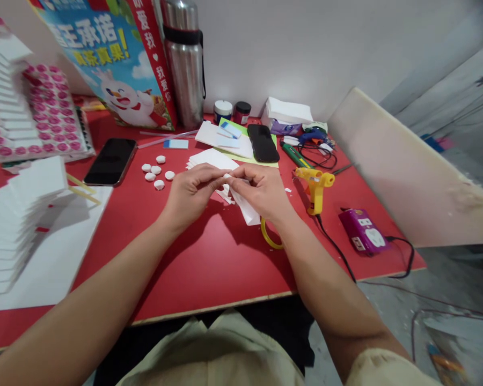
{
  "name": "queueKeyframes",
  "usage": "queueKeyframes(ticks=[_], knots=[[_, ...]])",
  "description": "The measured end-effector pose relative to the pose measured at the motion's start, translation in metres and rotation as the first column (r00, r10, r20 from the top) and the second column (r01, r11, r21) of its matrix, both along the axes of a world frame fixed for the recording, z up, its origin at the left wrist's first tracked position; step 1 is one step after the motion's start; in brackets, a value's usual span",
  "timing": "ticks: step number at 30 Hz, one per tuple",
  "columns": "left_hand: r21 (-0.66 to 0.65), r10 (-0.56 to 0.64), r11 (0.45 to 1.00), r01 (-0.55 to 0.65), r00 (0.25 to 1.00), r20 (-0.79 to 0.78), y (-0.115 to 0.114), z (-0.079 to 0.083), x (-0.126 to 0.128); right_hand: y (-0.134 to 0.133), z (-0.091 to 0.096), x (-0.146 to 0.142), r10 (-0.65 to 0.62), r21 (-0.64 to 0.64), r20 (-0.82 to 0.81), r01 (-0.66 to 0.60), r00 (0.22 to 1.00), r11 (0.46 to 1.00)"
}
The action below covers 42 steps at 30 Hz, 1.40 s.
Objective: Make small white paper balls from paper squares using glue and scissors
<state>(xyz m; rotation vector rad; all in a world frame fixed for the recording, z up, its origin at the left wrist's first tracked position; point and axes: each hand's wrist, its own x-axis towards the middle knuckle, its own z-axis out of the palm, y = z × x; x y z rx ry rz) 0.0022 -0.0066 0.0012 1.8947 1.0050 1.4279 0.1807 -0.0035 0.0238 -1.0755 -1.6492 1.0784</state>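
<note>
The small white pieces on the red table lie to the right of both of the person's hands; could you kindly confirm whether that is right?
Not quite: the head view shows the small white pieces on the red table, but to the left of both the left hand and the right hand.

A small white paper-like piece point(226, 177), mostly covered, sits pinched between the fingers of the left hand point(191, 188) and right hand point(263, 187). A flat white paper strip point(247, 209) slants below toward the near right; whether they join is hidden.
</note>
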Motion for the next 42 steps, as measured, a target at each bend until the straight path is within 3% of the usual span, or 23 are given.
queueKeyframes(ticks=[4, 7, 9, 11, 13, 15, 16, 18, 20, 24, 27, 31, 39, 42], knots=[[0.169, 0.134, 0.979, -0.109, 0.98, -0.147, -0.004, -0.001, 0.004, -0.004, 0.001, -0.005, -0.013, -0.11, -0.107, 0.001, 0.994, 0.994], [0.206, 0.197, 0.965, -0.162, 0.967, -0.162, -0.006, 0.0, 0.006, -0.004, 0.004, -0.006, -0.018, -0.239, -0.17, -0.024, 0.985, 0.971], [0.198, 0.179, 0.969, -0.151, 0.974, -0.135, -0.006, 0.002, 0.005, 0.001, 0.005, -0.004, -0.014, -0.368, -0.234, -0.075, 0.972, 0.927], [0.189, 0.151, 0.974, -0.128, 0.983, -0.109, -0.004, 0.003, 0.003, 0.008, 0.006, 0.001, 0.011, -0.522, -0.336, -0.197, 0.942, 0.83], [0.191, 0.133, 0.975, -0.113, 0.987, -0.094, -0.003, 0.003, 0.001, 0.014, 0.007, 0.005, 0.069, -0.637, -0.438, -0.363, 0.896, 0.68], [0.194, 0.124, 0.975, -0.106, 0.988, -0.087, -0.002, 0.003, 0.0, 0.017, 0.008, 0.006, 0.134, -0.667, -0.516, -0.494, 0.846, 0.557], [0.19, 0.12, 0.977, -0.101, 0.989, -0.088, -0.002, 0.003, 0.0, 0.017, 0.008, 0.006, 0.159, -0.653, -0.543, -0.534, 0.825, 0.537], [0.174, 0.116, 0.98, -0.098, 0.989, -0.094, -0.002, 0.003, 0.0, 0.013, 0.008, 0.005, 0.192, -0.597, -0.561, -0.554, 0.805, 0.58], [0.148, 0.117, 0.984, -0.102, 0.988, -0.097, -0.002, 0.003, 0.0, 0.008, 0.007, 0.003, 0.2, -0.537, -0.515, -0.495, 0.834, 0.683], [0.055, 0.128, 0.991, -0.125, 0.99, -0.054, -0.004, 0.003, 0.001, 0.002, 0.004, 0.0, 0.178, -0.374, -0.28, -0.278, 0.943, 0.885], [-0.015, 0.128, 0.992, -0.129, 0.992, -0.009, -0.005, 0.003, 0.003, 0.002, 0.001, -0.001, 0.127, -0.218, -0.075, -0.141, 0.989, 0.966], [-0.071, 0.122, 0.99, -0.118, 0.992, 0.043, -0.006, 0.001, 0.005, 0.0, 0.0, -0.004, -0.026, -0.056, 0.057, 0.03, 0.998, 0.998], [-0.147, 0.098, 0.986, -0.083, 0.99, 0.1, -0.002, -0.001, 0.002, 0.0, 0.0, -0.001, -0.041, -0.109, -0.073, 0.033, 0.996, 0.993], [-0.192, 0.125, 0.976, -0.099, 0.983, 0.132, -0.002, -0.001, 0.003, -0.001, -0.002, 0.0, -0.138, 0.076, 0.076, 0.132, 0.987, 0.988]])
